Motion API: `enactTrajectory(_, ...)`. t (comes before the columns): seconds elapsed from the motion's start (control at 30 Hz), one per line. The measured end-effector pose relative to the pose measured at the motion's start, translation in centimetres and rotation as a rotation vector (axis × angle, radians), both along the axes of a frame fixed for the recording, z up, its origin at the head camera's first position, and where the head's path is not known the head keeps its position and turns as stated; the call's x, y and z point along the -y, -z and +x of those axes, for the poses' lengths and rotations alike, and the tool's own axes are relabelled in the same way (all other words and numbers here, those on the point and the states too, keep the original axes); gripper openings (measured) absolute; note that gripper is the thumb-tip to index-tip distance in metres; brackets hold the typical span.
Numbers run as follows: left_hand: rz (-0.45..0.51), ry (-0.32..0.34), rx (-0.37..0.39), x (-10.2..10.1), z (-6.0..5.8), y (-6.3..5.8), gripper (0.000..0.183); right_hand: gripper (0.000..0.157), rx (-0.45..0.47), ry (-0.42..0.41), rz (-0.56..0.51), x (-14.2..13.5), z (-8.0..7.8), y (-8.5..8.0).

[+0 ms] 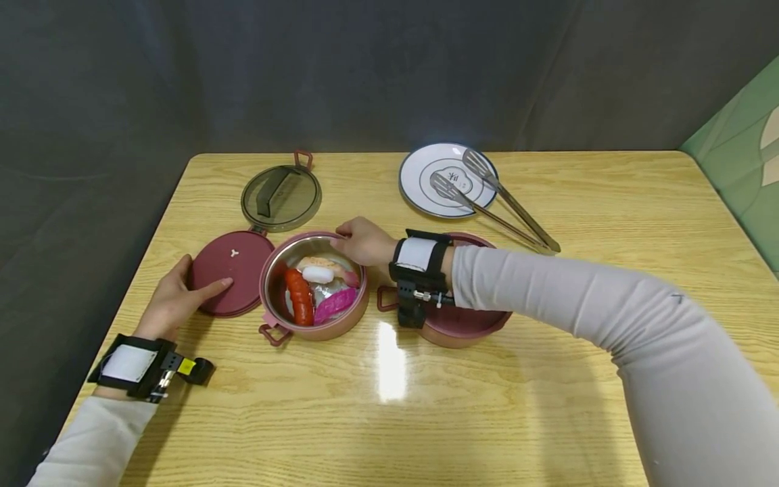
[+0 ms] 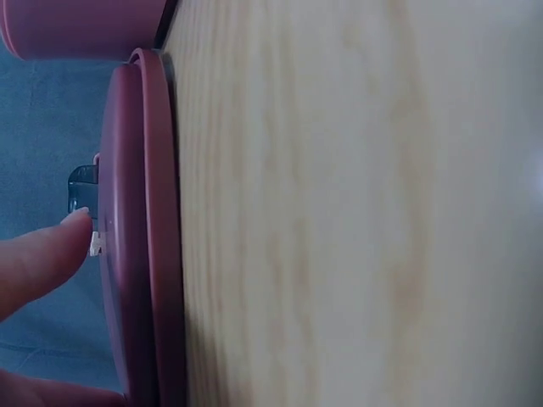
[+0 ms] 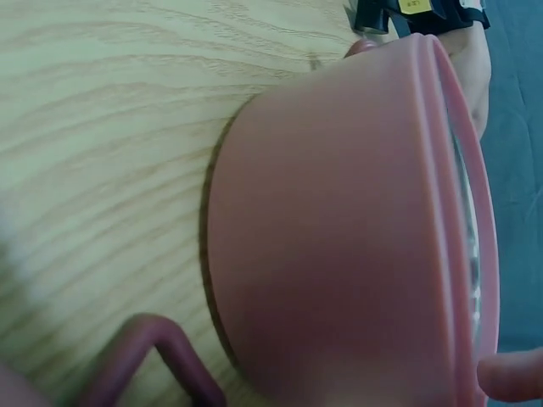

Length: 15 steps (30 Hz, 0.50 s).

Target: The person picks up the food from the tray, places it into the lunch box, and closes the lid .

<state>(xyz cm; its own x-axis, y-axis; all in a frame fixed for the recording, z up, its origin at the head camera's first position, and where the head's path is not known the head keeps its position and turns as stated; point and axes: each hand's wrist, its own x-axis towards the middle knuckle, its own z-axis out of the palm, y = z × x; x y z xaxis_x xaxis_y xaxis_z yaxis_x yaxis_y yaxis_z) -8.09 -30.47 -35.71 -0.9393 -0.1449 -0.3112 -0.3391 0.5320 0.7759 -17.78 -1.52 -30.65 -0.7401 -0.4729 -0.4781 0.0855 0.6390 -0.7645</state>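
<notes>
In the head view a pink pot (image 1: 337, 330) with a steel inside holds a red sausage (image 1: 300, 296), a white oval piece (image 1: 318, 274), a shrimp-like piece (image 1: 347, 274) and a magenta piece (image 1: 335, 306). My right hand (image 1: 368, 241) grips its far right rim, thumb tip at the edge in the right wrist view. To the left, a dark red round lid (image 1: 237, 284) lies flat. My left hand (image 1: 170, 297) rests at the lid's left edge, thumb stretched over its top and a finger touching its side in the left wrist view.
A second pink pot (image 1: 465, 336) stands under my right forearm, partly hidden. Behind the lid lies a glass lid (image 1: 304, 196) with a dark handle. At the back, a white plate (image 1: 420, 179) carries the slotted ends of metal tongs (image 1: 511, 230).
</notes>
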Motion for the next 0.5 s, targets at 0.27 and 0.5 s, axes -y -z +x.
enactTrajectory(0.27, -0.053, -0.015, 0.051, -0.15, -0.13, -0.35, 0.094, 0.040, -0.021, 0.072, -0.063, 0.41, 0.37, 0.87)
enactTrajectory(0.5, -0.081, -0.003, 0.045, -0.46, -0.25, -0.45, 0.097, 0.037, -0.017, 0.091, -0.052, 0.33, 0.45, 0.91)
